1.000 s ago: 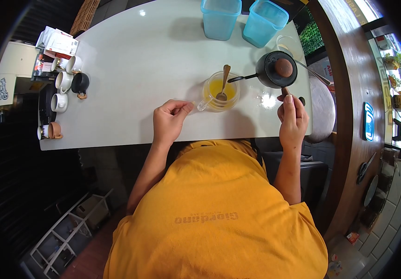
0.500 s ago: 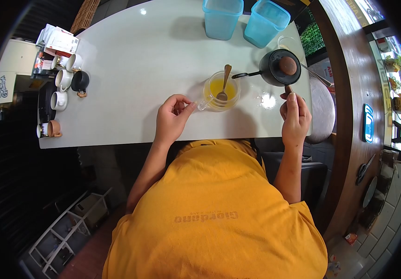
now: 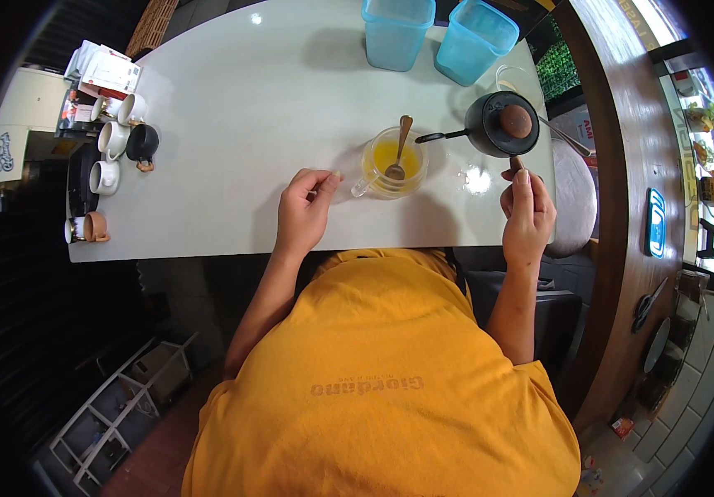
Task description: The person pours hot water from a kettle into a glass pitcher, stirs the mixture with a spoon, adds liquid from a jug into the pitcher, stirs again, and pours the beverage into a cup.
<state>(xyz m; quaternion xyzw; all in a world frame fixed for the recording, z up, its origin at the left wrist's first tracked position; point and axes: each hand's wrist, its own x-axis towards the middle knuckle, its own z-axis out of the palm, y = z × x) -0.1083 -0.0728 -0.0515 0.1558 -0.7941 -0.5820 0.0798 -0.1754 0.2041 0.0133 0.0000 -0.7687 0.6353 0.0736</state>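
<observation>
My right hand (image 3: 528, 214) grips the handle of a black kettle (image 3: 489, 137) with a round brown lid knob. The kettle is at the table's right side, its thin spout pointing left towards a glass cup. This clear cup (image 3: 383, 186) holds yellow liquid and a spoon (image 3: 404, 137) that leans in it. Left of the cup's handle is my left hand (image 3: 311, 207), thumb and forefinger pinched together, apart from the handle; what is between the fingertips, if anything, is too small to make out.
Two blue plastic containers (image 3: 396, 41) (image 3: 473, 45) stand at the back of the white table (image 3: 232, 166). Several cups (image 3: 114, 141) and a dark one (image 3: 142, 145) line its left end. Behind the kettle are a clear round item (image 3: 513, 76) and a metal utensil (image 3: 568, 137).
The kettle and my right hand have shifted slightly right. My left hand moved to the cup's handle, then drew back a little to the left.
</observation>
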